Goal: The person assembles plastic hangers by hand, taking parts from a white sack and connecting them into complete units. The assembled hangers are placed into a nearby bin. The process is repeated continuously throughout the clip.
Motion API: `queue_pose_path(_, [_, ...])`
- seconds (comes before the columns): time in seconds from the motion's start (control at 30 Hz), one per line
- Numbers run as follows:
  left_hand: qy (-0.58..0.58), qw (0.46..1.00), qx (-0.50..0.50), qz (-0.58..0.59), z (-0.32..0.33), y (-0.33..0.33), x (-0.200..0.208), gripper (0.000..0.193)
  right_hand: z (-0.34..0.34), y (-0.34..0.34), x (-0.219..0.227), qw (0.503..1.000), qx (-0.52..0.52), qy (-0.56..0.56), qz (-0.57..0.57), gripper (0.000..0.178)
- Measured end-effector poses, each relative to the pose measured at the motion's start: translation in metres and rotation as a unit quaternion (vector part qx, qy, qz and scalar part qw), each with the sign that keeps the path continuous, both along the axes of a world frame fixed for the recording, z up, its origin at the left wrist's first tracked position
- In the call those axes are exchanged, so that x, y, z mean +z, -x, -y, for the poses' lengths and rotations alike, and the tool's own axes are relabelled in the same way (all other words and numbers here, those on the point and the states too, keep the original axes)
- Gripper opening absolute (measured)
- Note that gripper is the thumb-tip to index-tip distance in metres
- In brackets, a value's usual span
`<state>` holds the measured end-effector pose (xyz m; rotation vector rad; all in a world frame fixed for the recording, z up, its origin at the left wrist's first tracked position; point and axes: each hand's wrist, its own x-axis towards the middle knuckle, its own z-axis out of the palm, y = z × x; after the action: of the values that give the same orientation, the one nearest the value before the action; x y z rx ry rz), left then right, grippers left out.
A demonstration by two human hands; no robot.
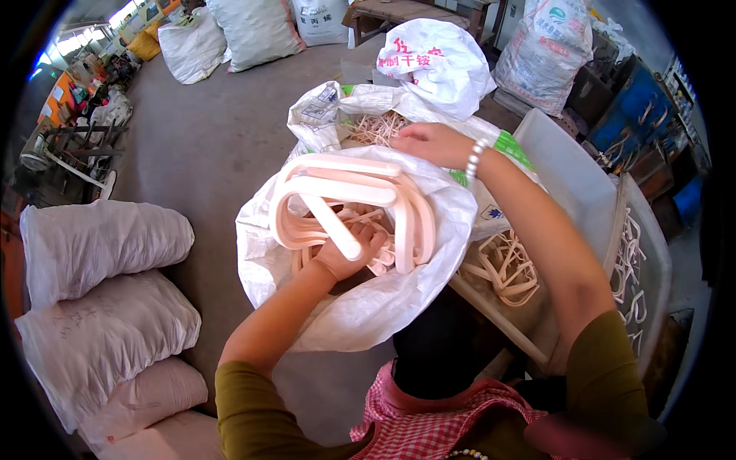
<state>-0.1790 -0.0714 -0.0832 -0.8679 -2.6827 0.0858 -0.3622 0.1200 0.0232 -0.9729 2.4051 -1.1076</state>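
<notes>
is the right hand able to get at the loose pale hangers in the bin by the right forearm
Probably yes. The right hand rests on the far sack's rim, apparently holding nothing, and the loose hangers lie uncovered in the bin under the forearm. The left hand grips a hanger bundle.

Left forearm enters from lower left, bare below an olive sleeve, its left hand (349, 253) curled with fingers closed in a grip, while the right arm extends further forward from lower right, beaded bracelet at the wrist, right hand (431, 143) palm down, fingers bent.
</notes>
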Motion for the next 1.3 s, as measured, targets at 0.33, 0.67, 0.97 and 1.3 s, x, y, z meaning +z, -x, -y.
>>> queue_pose_path(0.33, [-0.069, 0.984, -0.006, 0.162, -0.001, 0.013, 0.013, 0.043, 0.077, -0.005, 0.087, 0.915, -0.049, 0.322, -0.24, 0.024])
queue_pose_path(0.67, [-0.102, 0.943, 0.202, 0.242, 0.047, 0.063, 0.05, 0.047, 0.064, -0.016, 0.07, 0.907, -0.007, 0.288, -0.309, 0.02])
queue_pose_path(0.97, [-0.074, 0.82, 0.218, 0.523, 0.069, 0.079, 0.017, 0.071, 0.039, -0.02, 0.086, 0.946, -0.004, 0.198, -0.256, 0.022])
queue_pose_path(1.3, [-0.274, 0.855, 0.319, 0.304, 0.035, 0.065, 0.092, 0.087, -0.004, -0.063, 0.059, 0.961, -0.089, 0.103, -0.242, 0.083])
